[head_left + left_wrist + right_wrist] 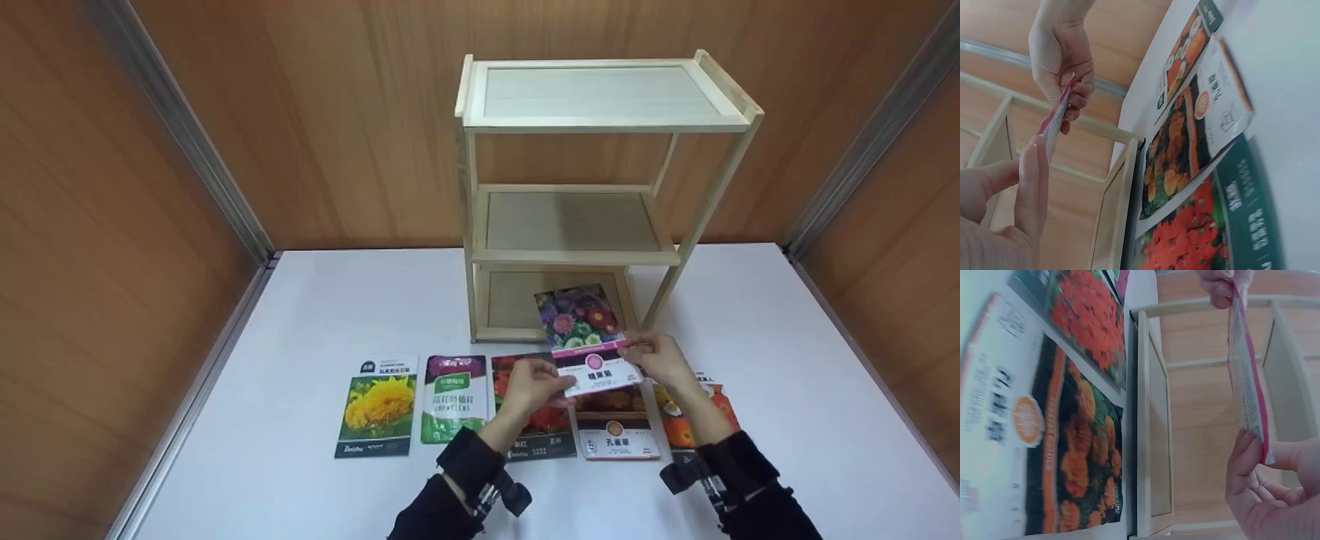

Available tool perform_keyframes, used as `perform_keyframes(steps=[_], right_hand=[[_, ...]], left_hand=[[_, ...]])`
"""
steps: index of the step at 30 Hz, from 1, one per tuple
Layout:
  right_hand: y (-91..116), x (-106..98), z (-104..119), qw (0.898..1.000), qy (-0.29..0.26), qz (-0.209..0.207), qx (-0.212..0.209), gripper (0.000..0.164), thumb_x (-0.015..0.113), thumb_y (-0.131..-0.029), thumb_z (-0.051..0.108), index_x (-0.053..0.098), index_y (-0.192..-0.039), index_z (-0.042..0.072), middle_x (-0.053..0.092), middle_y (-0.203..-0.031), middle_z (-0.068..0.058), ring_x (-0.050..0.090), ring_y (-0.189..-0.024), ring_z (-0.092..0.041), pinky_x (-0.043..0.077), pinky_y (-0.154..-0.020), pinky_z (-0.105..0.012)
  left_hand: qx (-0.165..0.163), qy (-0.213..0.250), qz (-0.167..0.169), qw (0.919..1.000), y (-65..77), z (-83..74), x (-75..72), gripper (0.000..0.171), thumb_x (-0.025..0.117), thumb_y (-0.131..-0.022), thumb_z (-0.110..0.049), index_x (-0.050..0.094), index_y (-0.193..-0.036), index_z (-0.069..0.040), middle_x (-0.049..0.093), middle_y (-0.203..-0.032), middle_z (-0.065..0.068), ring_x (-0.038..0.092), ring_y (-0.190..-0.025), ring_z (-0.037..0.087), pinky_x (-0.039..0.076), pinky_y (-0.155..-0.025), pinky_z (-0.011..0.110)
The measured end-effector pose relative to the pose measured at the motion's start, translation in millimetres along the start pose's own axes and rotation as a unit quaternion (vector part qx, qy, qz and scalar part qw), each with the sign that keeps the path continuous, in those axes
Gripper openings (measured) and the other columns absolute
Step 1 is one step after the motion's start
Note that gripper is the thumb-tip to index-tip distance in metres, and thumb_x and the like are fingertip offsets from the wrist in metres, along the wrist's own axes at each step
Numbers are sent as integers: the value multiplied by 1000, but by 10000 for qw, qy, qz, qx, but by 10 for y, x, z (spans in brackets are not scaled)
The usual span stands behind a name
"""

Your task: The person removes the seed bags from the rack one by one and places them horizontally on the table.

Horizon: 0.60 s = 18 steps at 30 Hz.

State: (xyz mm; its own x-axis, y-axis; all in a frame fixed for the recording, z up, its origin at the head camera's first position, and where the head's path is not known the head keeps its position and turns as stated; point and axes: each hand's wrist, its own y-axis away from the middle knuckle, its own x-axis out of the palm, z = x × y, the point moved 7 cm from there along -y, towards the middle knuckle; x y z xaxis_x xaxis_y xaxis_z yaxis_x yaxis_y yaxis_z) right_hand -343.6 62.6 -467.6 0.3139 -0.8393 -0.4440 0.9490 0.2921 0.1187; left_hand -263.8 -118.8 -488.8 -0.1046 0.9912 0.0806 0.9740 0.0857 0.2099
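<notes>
Both hands hold one flower seed packet point(581, 330) above the table, its pink and purple blooms facing up in the head view. My left hand point(534, 386) pinches the lower left corner. At the right edge my right hand point(661, 361) pinches it between thumb and fingers. Seen edge-on in the right wrist view, the seed packet point(1247, 377) is thin with a pink border. Beneath it lie an orange marigold packet point(616, 435) and a red flower packet point(551, 442), both partly covered by the held packet and the left hand.
A three-tier wooden shelf point(600, 122) stands behind the packets. Left on the white table point(300, 337) lie a yellow flower packet point(377, 409) and a green and white packet point(455, 401). An orange packet point(679, 431) lies under the right forearm. Wood-grain panels point(360, 135) enclose the table.
</notes>
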Motion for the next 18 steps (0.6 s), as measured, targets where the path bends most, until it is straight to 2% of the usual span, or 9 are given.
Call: perform_keyframes(steps=[6,11,14,18], right_hand=[[266,28,-136,9994,14,-245,247,31,56,-85,10,52,-107,-11,63,-80,-11,56,-65,-13,46,-57,-24],[429,61,-281,9982,-43,-399,445,27,57,-86,11,53,-106,-7,64,-78,-10,56,-65,-15,44,-56,-24],[509,61,-363,9975,-32,-475,516,28,58,-86,12,53,-106,-6,64,-77,-9,56,-63,-14,44,-54,-24],[567,18,-468,9965,-96,-545,625,30,59,-85,12,53,-107,-6,65,-81,-13,57,-65,-14,45,-55,-23]], left_hand=[[71,-316,283,9991,190,134,52,18,69,-73,0,51,-75,0,60,-60,9,62,-51,20,52,-53,34],[353,-973,304,9942,312,212,96,20,71,-73,-5,51,-73,-3,61,-57,7,60,-46,16,52,-50,37],[467,-1260,368,9903,367,262,123,21,71,-74,-11,52,-72,-4,60,-56,4,59,-45,14,51,-47,34],[777,-1481,490,9847,408,275,144,18,68,-78,-19,58,-76,-4,62,-63,1,60,-55,13,50,-50,24]])
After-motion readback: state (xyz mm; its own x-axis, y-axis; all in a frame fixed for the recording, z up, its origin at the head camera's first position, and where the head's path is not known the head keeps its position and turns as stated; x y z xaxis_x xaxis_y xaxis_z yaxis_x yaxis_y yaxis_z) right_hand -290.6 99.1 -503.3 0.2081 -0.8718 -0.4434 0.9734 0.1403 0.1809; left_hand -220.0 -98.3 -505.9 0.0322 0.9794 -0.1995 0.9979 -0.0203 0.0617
